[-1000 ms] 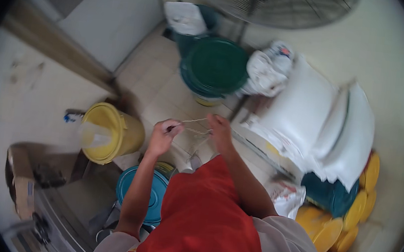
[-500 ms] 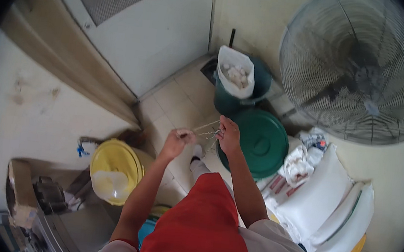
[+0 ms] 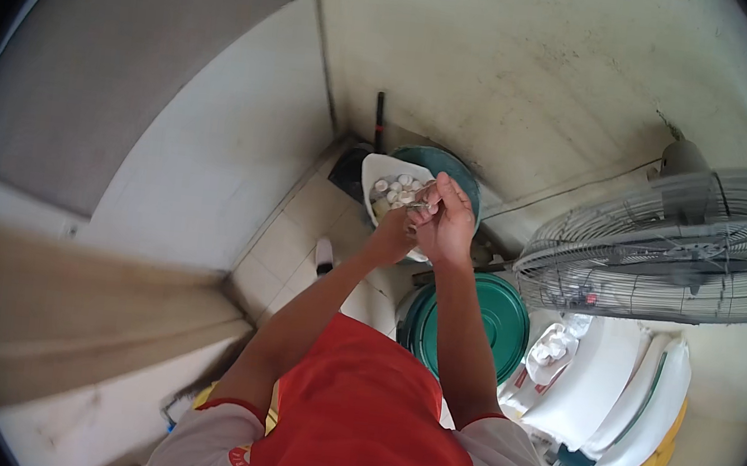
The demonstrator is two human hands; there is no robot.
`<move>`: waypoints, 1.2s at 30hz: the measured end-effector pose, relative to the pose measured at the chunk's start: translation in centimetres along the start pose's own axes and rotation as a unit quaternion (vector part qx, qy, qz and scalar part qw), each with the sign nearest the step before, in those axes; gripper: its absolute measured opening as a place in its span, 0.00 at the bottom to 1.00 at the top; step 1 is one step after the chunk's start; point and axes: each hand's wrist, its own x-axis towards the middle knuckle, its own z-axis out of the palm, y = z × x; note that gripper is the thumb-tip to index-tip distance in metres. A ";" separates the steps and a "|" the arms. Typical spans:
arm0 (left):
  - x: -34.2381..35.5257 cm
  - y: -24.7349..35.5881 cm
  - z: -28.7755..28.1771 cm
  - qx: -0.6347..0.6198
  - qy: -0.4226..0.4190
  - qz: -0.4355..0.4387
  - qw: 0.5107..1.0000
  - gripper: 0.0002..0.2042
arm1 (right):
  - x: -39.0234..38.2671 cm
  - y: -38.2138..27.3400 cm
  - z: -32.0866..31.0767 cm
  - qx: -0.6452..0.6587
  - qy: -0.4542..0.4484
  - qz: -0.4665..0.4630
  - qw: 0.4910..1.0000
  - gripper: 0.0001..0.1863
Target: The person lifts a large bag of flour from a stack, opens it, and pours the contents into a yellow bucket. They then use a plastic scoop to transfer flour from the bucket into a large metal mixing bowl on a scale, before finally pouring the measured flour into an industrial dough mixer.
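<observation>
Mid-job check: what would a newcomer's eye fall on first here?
Probably the bright red apron at lower centre. Next, the left hand and right hand meeting in front of the white bag of pale round things, upper centre; what they hold is too small to tell. Then the big caged fan at right, above the white sacks.

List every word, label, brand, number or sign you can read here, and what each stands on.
Nothing reads in full, so none is quoted.
Round red-and-white badge on the grey shirt: lettering too small.
Red printed patches on white sacking: too small.
Red mark behind the fan's wire guard: blurred.
</observation>
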 end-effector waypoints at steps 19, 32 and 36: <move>24.4 -25.6 -14.9 0.146 -0.507 -0.190 0.828 0.15 | 18.2 24.6 -18.0 -0.645 0.439 0.107 0.616 0.16; 23.3 -24.5 -10.2 0.231 -0.510 -0.080 0.825 0.25 | 16.0 18.1 -12.8 -0.739 0.349 0.323 0.477 0.42; 20.2 -22.5 -7.3 0.100 -0.489 -0.152 0.853 0.34 | 14.8 17.6 -12.0 -0.729 0.340 0.316 0.504 0.41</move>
